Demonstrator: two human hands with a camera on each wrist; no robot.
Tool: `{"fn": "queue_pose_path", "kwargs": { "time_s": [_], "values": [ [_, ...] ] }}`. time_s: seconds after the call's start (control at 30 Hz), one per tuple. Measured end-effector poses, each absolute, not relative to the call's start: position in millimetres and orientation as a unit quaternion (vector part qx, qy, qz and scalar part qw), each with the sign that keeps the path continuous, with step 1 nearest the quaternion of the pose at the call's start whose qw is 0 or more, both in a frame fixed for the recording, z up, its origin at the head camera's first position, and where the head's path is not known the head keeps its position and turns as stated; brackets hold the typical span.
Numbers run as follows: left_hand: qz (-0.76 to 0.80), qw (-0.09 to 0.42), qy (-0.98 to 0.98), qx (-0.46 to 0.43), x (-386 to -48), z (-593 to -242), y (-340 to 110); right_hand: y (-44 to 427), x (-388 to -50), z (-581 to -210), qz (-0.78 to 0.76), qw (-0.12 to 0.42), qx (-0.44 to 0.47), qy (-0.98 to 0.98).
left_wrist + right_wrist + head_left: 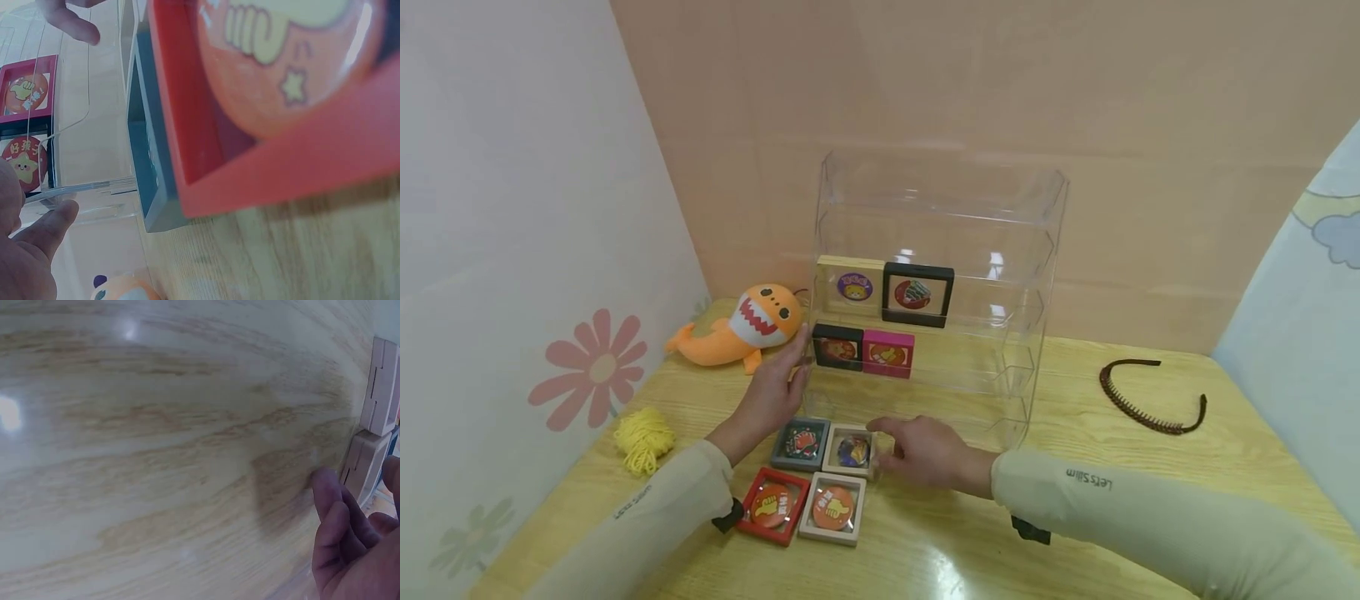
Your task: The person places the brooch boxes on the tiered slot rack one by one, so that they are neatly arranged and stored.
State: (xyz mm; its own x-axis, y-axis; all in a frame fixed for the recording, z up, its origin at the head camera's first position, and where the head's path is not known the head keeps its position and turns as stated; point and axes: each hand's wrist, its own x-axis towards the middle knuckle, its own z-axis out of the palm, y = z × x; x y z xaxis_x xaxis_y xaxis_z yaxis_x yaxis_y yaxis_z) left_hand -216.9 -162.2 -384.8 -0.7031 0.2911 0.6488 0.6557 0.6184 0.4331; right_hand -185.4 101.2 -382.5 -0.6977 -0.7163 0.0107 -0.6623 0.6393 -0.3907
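Note:
A clear tiered rack [1000, 350] stands on the table with a yellow frame [850, 287], a black frame [917, 294], a second black frame [838, 347] and a pink frame [888, 354] on its shelves. My left hand [772, 392] rests against its left side edge, fingers mostly straight. Before it lie a grey frame [801, 444], a cream frame [850, 450], a red frame [773, 505] and a white frame [832, 508], each with a round badge. My right hand [925, 450] reaches to the cream frame's right side, fingertips beside its edge, holding nothing visible.
Left of the rack lies an orange shark plush [745, 325], with a yellow yarn bundle [644, 440] nearer the front. A dark brown headband [1138, 410] rests on the table's right. Printed cloth walls [925, 92] bound the back and sides.

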Motion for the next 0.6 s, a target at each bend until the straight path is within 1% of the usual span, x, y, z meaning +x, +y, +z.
{"fn": "queue_pose_path", "kwargs": {
  "time_s": [0.27,0.6],
  "values": [
    [-0.332,0.279,-0.856,-0.279,-218.9,-386.2,-162.0,93.7,-182.4,-386.0,-0.166,0.061,-0.391,0.903],
    [-0.33,0.29,-0.853,-0.283,-217.4,-387.1,-162.4,91.0,-183.8,-387.1,-0.141,0.079,-0.374,0.913]
  ]
}}
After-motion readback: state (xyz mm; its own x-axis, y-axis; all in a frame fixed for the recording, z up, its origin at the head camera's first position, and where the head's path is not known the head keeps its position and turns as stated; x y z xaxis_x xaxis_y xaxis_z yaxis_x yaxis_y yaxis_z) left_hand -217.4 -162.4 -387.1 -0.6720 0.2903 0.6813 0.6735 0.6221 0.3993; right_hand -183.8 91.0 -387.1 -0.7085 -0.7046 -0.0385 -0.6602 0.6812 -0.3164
